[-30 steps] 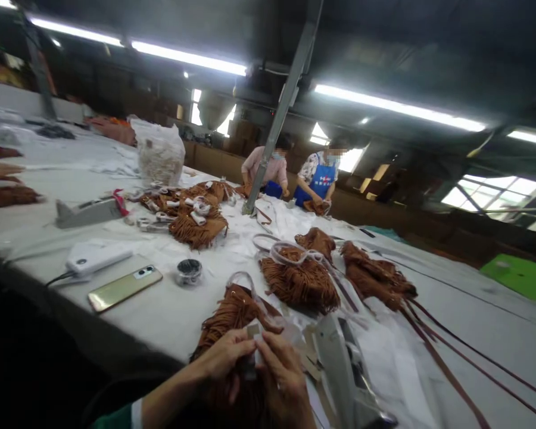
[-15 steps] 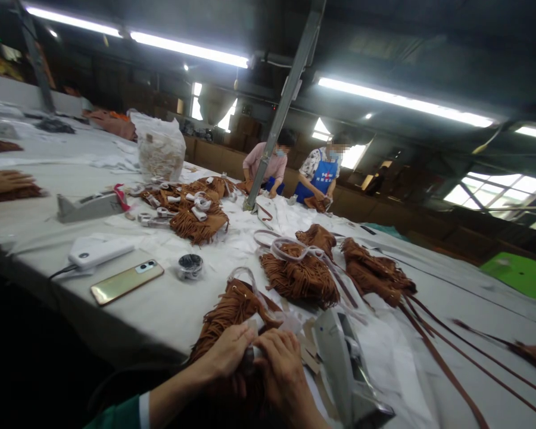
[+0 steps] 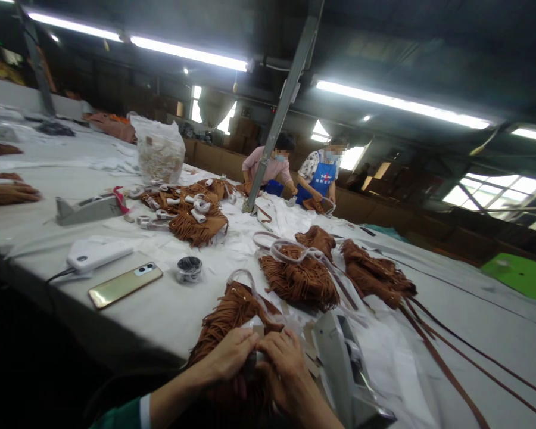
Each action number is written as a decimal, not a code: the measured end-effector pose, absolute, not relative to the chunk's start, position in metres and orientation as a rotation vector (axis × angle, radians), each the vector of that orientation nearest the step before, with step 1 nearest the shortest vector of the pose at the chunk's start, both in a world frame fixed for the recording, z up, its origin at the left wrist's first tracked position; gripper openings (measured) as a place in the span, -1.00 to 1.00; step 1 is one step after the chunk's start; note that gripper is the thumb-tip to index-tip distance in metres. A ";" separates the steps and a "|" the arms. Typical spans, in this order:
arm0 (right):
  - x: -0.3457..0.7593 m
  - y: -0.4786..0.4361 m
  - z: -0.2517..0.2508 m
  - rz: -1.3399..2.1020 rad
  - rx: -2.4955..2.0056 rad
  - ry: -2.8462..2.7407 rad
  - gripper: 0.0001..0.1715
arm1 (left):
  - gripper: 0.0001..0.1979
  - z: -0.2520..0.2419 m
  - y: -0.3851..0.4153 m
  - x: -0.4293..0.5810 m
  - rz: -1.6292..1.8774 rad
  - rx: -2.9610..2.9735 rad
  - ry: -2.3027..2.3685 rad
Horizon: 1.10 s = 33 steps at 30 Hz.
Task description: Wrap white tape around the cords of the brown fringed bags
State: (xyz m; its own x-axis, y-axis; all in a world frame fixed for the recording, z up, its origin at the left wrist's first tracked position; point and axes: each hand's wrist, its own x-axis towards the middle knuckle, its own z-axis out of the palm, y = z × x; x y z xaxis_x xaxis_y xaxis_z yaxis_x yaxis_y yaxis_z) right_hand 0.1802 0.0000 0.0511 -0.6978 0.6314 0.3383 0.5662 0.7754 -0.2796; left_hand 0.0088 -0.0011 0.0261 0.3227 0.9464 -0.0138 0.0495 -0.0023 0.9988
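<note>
Right hand (image 3: 290,363) has rolled inward over the small pale piece (image 3: 253,322) since a second ago, wrist now further right. Left hand (image 3: 230,356) sits about where it was. I have both sets of fingertips pinched together on the piece, thumbs close. Fingers cover most of it, so paper or plastic, can't tell.

Fringed bag (image 3: 223,313), brown, lies just beyond and left of the grip; more brown fringe shows underneath. Tape dispenser (image 3: 339,363) stands just right of the grip, scraps of card (image 3: 311,350) between. Phone (image 3: 125,285) is well left of the grip, out of the way.

Handling, my judgement: hold steady with the left, press evenly with the right, working middle to edges so nothing creases. Keep fringe out from under the fingertips; it looks easy to trap. Right wrist runs close by the dispenser, so I'd swing it gently.
</note>
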 end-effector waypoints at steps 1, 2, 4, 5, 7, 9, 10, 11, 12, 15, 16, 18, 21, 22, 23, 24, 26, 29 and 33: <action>0.182 0.002 0.048 0.228 -0.892 -2.526 -0.58 | -0.53 0.031 -0.003 0.007 0.914 1.373 0.977; 0.184 0.004 0.045 0.233 -0.884 -2.493 -0.55 | -0.54 0.037 -0.006 0.004 0.892 1.376 0.941; 0.187 0.007 0.038 0.223 -0.879 -2.419 -0.48 | -0.63 0.047 -0.010 0.000 0.862 1.427 0.853; 0.188 0.008 0.035 0.216 -0.877 -2.388 -0.44 | -0.70 0.050 -0.012 -0.002 0.862 1.468 0.816; 0.188 0.007 0.032 0.218 -0.869 -2.349 -0.41 | -0.78 0.054 -0.014 -0.004 0.879 1.533 0.800; 0.188 0.005 0.033 0.270 -0.899 -2.304 -0.40 | -0.80 0.053 -0.015 -0.005 0.889 1.534 0.822; 0.188 0.003 0.036 0.326 -0.937 -2.278 -0.39 | -0.78 0.052 -0.015 -0.005 0.891 1.520 0.831; 0.188 0.001 0.041 0.395 -0.977 -2.252 -0.38 | -0.76 0.052 -0.016 -0.005 0.887 1.510 0.838; 0.188 -0.001 0.046 0.464 -1.015 -2.227 -0.38 | -0.75 0.052 -0.016 -0.005 0.878 1.511 0.847; 0.186 -0.003 0.062 0.585 -1.055 -2.195 -0.41 | -0.74 0.054 -0.016 -0.005 0.853 1.588 0.895; 0.185 -0.002 0.066 0.593 -1.048 -2.199 -0.46 | -0.74 0.055 -0.017 -0.005 0.846 1.626 0.908; 0.181 0.000 0.072 0.614 -1.033 -2.219 -0.63 | -0.74 0.057 -0.018 -0.004 0.850 1.697 0.912; 0.179 0.004 0.075 0.631 -1.020 -2.213 -0.80 | -0.73 0.059 -0.019 -0.007 0.855 1.736 0.870; 0.181 0.004 0.075 0.609 -1.021 -2.198 -0.78 | -0.73 0.060 -0.019 -0.008 0.858 1.729 0.862; 0.183 0.004 0.075 0.571 -1.015 -2.191 -0.74 | -0.73 0.060 -0.019 -0.010 0.862 1.714 0.861; 0.185 0.004 0.074 0.517 -1.000 -2.198 -0.70 | -0.73 0.061 -0.018 -0.011 0.868 1.694 0.865; 0.190 0.003 0.071 0.372 -0.931 -2.274 -0.66 | -0.74 0.061 -0.016 -0.014 0.888 1.651 0.855; 0.191 0.000 0.062 0.096 -0.788 -2.425 -0.63 | -0.74 0.057 -0.012 -0.015 0.918 1.577 0.746; 0.187 -0.001 0.049 -0.078 -0.758 -2.485 -0.71 | -0.74 0.042 -0.006 -0.012 0.856 1.390 0.639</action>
